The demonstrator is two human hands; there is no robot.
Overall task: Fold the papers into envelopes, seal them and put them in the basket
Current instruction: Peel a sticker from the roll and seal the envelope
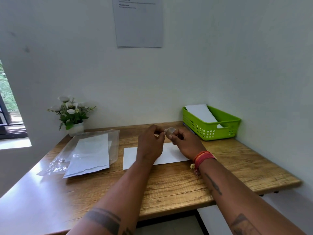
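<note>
- The wooden table [177, 187] spreads under both of your forearms.
- A clear plastic bag [94, 150] with a stack of white papers [89, 155] on it lies well to the left of your fingers.
- The green basket [211, 126] sits at the back corner, to the right of your fingers, with a white envelope [201, 112] leaning inside it.
- A folded white paper [171, 154] lies flat on the table directly below your hands.
- Your left hand [150, 143] hovers over the paper, fingers curled, thumb and forefinger pinching at the tape roll's edge.
- Your right hand [184, 143], a red thread band at the wrist, curls its fingers round a small clear tape roll [169, 131], holding it at your fingertips.
</note>
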